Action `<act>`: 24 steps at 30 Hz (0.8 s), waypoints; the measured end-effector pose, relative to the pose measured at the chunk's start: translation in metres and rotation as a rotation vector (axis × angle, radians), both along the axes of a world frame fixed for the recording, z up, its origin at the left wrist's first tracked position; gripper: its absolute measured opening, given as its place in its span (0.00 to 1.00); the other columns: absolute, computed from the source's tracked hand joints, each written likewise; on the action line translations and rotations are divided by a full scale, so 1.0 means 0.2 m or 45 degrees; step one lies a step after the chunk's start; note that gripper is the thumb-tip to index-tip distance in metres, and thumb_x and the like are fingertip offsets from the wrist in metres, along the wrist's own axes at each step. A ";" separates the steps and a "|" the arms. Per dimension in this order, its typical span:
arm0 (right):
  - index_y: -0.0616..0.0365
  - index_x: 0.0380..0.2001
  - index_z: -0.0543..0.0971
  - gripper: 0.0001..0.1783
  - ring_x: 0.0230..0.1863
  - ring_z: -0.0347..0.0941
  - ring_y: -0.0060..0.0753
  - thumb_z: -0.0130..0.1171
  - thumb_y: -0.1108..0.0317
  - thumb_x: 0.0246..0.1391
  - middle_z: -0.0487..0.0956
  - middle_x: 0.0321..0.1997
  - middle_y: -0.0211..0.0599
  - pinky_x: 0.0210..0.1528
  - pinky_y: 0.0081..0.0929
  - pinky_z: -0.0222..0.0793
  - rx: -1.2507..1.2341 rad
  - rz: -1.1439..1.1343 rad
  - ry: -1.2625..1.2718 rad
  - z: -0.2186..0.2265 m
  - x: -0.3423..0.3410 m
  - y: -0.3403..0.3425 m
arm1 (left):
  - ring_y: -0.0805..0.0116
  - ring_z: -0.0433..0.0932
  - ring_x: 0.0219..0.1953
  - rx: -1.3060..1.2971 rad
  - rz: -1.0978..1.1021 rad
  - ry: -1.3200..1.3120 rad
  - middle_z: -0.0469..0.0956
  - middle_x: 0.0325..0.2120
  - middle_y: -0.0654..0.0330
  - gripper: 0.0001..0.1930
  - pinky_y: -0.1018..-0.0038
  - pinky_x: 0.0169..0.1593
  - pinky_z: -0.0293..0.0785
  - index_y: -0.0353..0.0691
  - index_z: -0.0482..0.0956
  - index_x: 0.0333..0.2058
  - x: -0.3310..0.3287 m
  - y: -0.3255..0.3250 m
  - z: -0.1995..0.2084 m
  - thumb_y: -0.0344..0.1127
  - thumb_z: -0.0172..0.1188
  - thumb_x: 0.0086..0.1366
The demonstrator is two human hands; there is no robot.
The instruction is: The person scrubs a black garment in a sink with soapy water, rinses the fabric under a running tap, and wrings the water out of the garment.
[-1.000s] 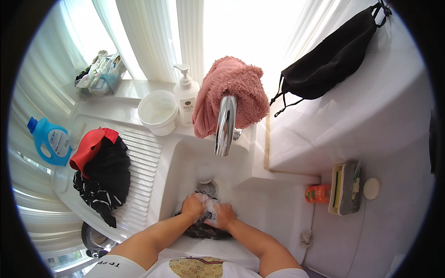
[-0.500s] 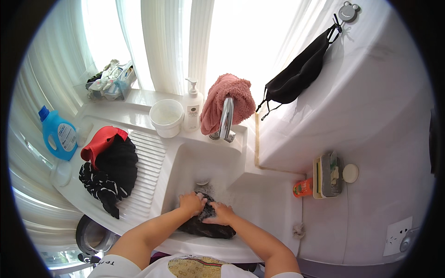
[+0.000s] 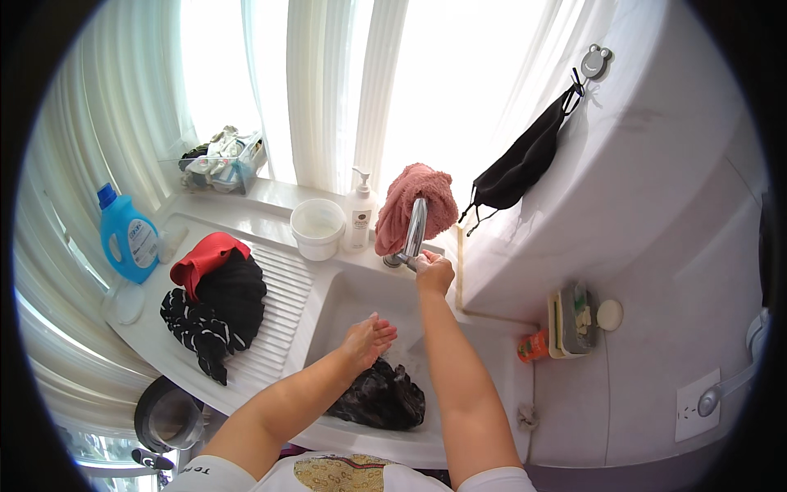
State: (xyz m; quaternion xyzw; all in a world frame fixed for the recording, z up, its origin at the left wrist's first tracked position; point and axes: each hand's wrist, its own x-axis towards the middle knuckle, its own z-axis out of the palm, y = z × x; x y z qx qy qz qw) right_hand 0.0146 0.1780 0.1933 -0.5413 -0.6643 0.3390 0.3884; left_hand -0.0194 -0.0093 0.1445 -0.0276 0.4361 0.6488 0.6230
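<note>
A wet, dark cloth (image 3: 381,399) lies bunched in the near part of the white sink (image 3: 328,299), with a little foam on it. Just above its far side hovers my left hand (image 3: 369,339), palm tilted and fingers stretched out, holding nothing. My right hand (image 3: 434,272) reaches to the far edge of the basin and has its fingers closed around the lever of the chrome faucet (image 3: 416,225). Most of the lever is covered by those fingers. Over the faucet's top and back hangs a pink fluffy towel (image 3: 406,205).
Red, black and patterned clothes (image 3: 225,291) lie on the ribbed washboard (image 3: 279,287) at left, beside a blue detergent bottle (image 3: 129,238). A white tub (image 3: 318,232) and a pump bottle (image 3: 358,215) stand behind the sink. A black face mask (image 3: 525,164) hangs at right.
Both hands have let go of the dark cloth. The right hand has moved up to the faucet lever; the left has lifted slightly off the cloth and opened.
</note>
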 end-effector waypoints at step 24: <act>0.60 0.31 0.75 0.19 0.22 0.69 0.27 0.51 0.53 0.61 0.74 0.22 0.34 0.24 0.23 0.68 -1.630 0.215 1.265 -0.47 -0.31 -0.39 | 0.55 0.70 0.54 -0.077 0.427 -0.647 0.70 0.52 0.54 0.22 0.54 0.59 0.63 0.45 0.65 0.55 -0.01 -0.02 -0.05 0.50 0.33 0.72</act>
